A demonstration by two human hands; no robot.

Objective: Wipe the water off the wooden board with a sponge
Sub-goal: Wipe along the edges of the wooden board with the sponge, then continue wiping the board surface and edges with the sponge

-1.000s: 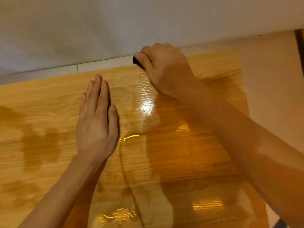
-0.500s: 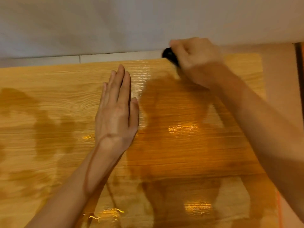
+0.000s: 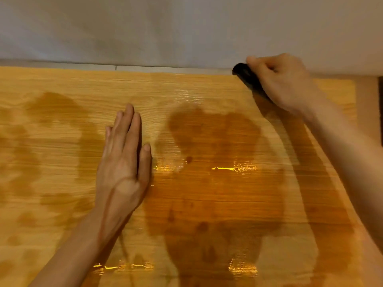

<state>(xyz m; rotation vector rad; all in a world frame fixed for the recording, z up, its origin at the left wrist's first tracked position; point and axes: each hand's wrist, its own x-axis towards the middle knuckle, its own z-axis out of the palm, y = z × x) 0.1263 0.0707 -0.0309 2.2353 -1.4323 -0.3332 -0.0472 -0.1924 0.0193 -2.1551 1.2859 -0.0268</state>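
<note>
The wooden board [image 3: 62, 141] fills most of the view, light grain with dark wet patches and shiny water glints [image 3: 238, 168] in the middle and near the front. My right hand [image 3: 284, 83] is at the board's far right corner, shut on a dark sponge [image 3: 246, 76] that presses on the far edge; most of the sponge is hidden under the fingers. My left hand [image 3: 124, 160] lies flat on the board's middle, palm down, fingers together, holding nothing.
A grey wall [image 3: 186, 27] rises right behind the board's far edge, with a pale strip [image 3: 145, 68] along its foot. Beyond the board's right end is a tan surface [image 3: 366, 104] and a dark edge at the frame's right.
My right hand has slid the sponge to the right along the far edge, toward the corner. The view has shifted, and the left hand stays flat on the board.
</note>
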